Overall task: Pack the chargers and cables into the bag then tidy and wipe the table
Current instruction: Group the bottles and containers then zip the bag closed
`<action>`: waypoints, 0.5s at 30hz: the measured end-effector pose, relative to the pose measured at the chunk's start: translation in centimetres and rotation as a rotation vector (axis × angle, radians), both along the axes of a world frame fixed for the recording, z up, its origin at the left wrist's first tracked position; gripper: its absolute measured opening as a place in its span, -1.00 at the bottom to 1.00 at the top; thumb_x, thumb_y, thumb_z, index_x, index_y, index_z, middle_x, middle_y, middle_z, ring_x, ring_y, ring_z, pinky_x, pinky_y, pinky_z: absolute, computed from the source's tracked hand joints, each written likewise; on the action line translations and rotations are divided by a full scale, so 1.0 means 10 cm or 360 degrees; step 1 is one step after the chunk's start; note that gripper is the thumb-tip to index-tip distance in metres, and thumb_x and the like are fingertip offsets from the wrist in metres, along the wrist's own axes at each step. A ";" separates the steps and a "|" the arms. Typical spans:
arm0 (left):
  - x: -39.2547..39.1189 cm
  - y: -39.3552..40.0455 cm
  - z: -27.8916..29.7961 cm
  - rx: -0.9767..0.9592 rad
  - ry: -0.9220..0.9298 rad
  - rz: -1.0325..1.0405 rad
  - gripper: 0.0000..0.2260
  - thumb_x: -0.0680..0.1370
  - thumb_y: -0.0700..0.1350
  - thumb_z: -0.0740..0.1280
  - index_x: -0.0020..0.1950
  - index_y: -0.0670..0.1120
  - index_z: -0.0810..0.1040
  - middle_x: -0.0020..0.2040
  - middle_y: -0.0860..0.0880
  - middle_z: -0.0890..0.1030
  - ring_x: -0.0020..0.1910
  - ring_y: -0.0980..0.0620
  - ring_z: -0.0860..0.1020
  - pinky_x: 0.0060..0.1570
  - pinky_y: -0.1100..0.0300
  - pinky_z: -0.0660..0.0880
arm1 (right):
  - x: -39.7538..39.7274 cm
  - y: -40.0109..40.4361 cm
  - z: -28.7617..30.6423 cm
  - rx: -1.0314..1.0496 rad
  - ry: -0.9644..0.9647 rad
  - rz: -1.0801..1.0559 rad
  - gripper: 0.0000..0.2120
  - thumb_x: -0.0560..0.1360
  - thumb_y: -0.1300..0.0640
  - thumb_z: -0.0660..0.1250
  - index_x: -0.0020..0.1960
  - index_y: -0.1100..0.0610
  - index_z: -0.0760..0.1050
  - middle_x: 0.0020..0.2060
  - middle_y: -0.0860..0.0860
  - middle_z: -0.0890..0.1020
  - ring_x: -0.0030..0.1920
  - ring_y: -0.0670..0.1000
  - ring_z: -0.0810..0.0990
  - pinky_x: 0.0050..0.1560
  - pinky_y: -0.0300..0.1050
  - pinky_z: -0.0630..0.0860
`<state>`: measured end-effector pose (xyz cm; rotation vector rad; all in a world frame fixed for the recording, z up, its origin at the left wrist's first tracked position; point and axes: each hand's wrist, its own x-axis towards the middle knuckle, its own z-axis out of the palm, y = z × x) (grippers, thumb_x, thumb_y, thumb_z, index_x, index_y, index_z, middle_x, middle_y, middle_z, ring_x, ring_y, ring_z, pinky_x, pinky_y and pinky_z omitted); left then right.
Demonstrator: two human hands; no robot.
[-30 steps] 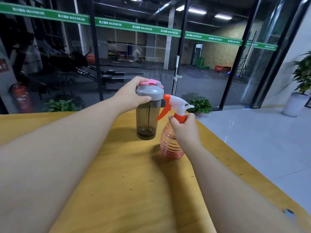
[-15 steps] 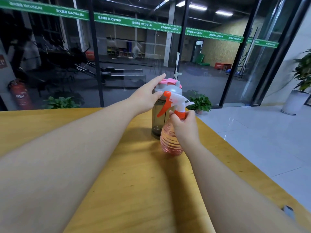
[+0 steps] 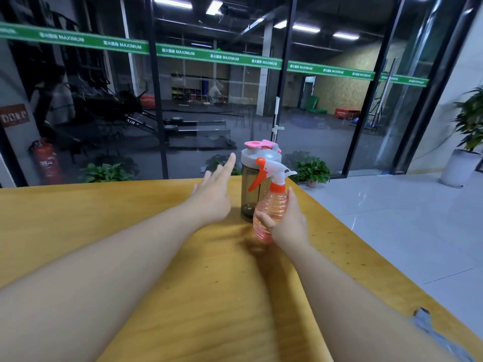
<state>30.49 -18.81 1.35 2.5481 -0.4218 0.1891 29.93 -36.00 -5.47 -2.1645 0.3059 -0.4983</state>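
Tidying step: my right hand [image 3: 286,226] grips the ribbed pink plastic spray bottle [image 3: 266,218] near the table's [image 3: 104,220] far right corner; my left hand [image 3: 213,197], fingers spread, hovers beside the smoky grey shaker bottle [image 3: 251,194]. Next, probably spraying and wiping.

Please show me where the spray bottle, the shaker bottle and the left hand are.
spray bottle [image 3: 269,205], head view, on its ribbed pink body.
shaker bottle [image 3: 257,154], head view, on its grey lid.
left hand [image 3: 213,195], head view, on its back.

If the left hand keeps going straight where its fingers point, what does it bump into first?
Probably the shaker bottle: the left hand points up and right toward its grey lid. Depth is unclear, so it may just pass by.
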 end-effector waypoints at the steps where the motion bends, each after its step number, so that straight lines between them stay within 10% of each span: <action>1: -0.06 0.07 -0.02 0.0027 0.0017 0.0000 -0.25 0.58 -0.27 0.11 0.42 0.29 -0.34 0.54 0.05 -0.13 0.51 -0.02 -0.15 0.45 -0.14 -0.05 | -0.01 -0.01 0.02 0.0066 0.0066 0.0033 0.04 0.31 -0.17 0.49 0.54 -0.02 -0.11 0.45 0.00 0.30 0.42 0.11 0.28 0.38 0.12 0.29; 15: -1.17 1.04 -0.24 0.0073 -0.0102 0.0220 -0.26 0.58 -0.05 0.19 0.44 0.19 -0.38 0.54 0.02 -0.09 0.50 0.02 -0.21 0.46 -0.06 -0.17 | -0.94 0.84 0.04 -0.0247 0.0008 0.0119 0.02 0.42 -0.26 0.33 0.53 0.14 -0.25 0.55 0.00 -0.06 0.53 0.05 -0.16 0.49 0.03 -0.15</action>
